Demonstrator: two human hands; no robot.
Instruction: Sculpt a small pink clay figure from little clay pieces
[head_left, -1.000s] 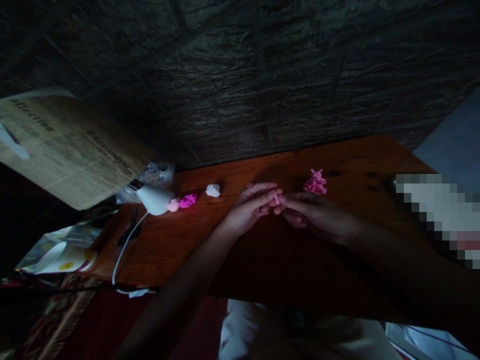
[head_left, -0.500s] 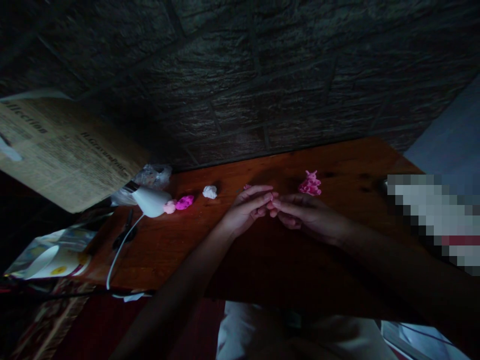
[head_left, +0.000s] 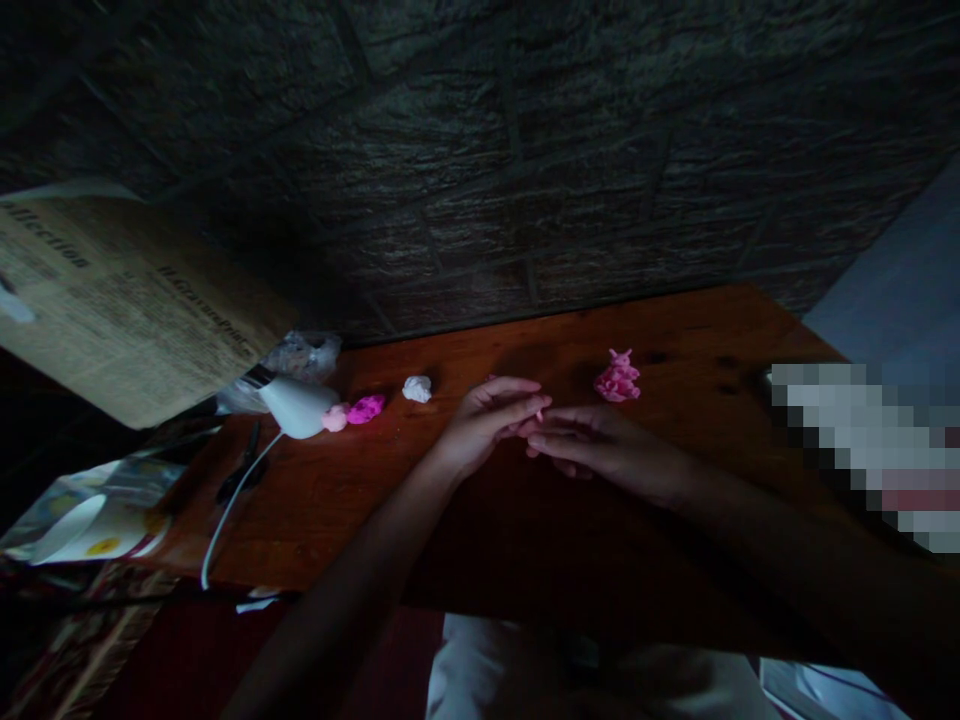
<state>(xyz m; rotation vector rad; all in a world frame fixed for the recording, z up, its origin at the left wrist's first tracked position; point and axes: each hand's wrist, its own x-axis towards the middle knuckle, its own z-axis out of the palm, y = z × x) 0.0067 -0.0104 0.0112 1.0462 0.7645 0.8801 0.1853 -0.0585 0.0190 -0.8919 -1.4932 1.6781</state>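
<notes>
My left hand (head_left: 484, 425) is closed, its thumb and fingertips pinching a small pink piece of modelling clay (head_left: 540, 414) above the table. Close against it, my right hand (head_left: 611, 445) has its fingers stretched out and slightly apart; whether it touches the clay I cannot tell. Just beyond the right hand stands a pink clay figure (head_left: 619, 378) with a lumpy, petal-like lower part. A bit of pink (head_left: 491, 379) shows behind the left fingers, mostly hidden. To the left lie a white lump of clay (head_left: 417, 389), a bright pink lump (head_left: 367, 409) and a pale pink lump (head_left: 335, 417).
A white cone-shaped object (head_left: 294, 407) with a cable (head_left: 229, 515) rests on the wooden table (head_left: 322, 530). Dark scissors (head_left: 244, 470), a paper cup (head_left: 97, 530), a printed paper bag (head_left: 142, 300) and crumpled clear plastic (head_left: 307, 355) are at the left. A stone-patterned wall (head_left: 465, 180) rises behind.
My right hand's fingertips have loosened from their pinch at the pink clay and straightened, sliding slightly lower. The left hand still pinches the piece. The view has shifted a little.
</notes>
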